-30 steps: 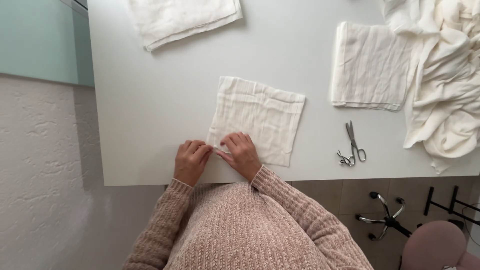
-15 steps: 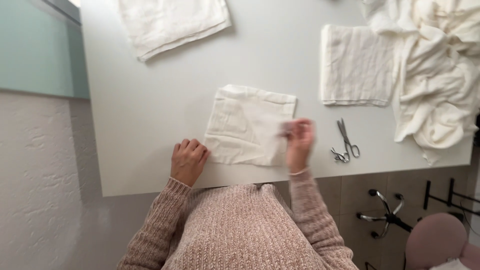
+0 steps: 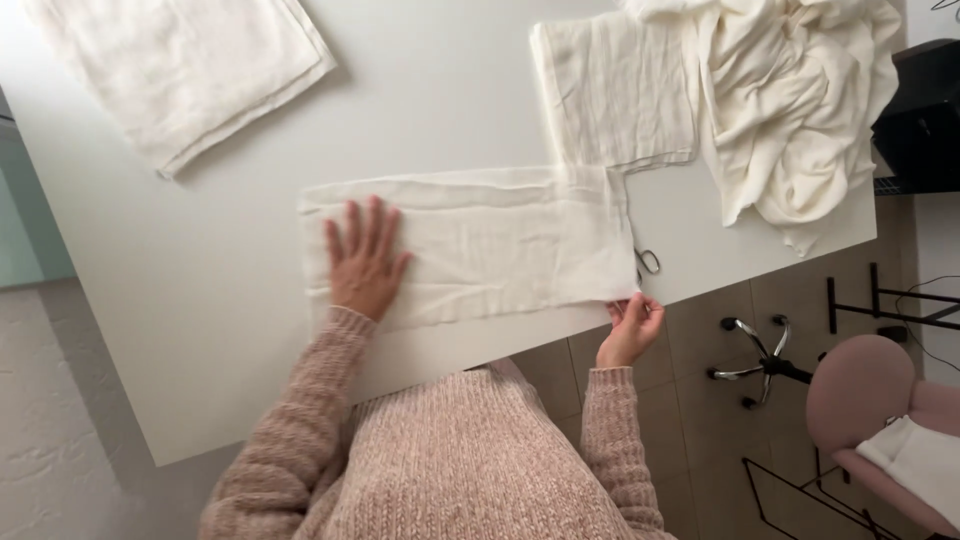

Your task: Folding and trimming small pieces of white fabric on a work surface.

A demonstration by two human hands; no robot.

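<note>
The left hand (image 3: 362,262) lies with fingers (image 3: 375,225) released and spread flat on the cloth strip (image 3: 490,245), while the right hand (image 3: 630,325) has its fingers (image 3: 622,308) grasping the strip's corner at 4 o'clock, by the bench (image 3: 200,330) edge. Half a second ago this cloth was a folded square; now it lies unfolded at mid-bench, its long axis running 9 to 3 o'clock. Outward lie two folded cloths (image 3: 190,70), one loose heap (image 3: 800,110) at 1 o'clock, and one pair of scissors (image 3: 646,261) partly covered.
</note>
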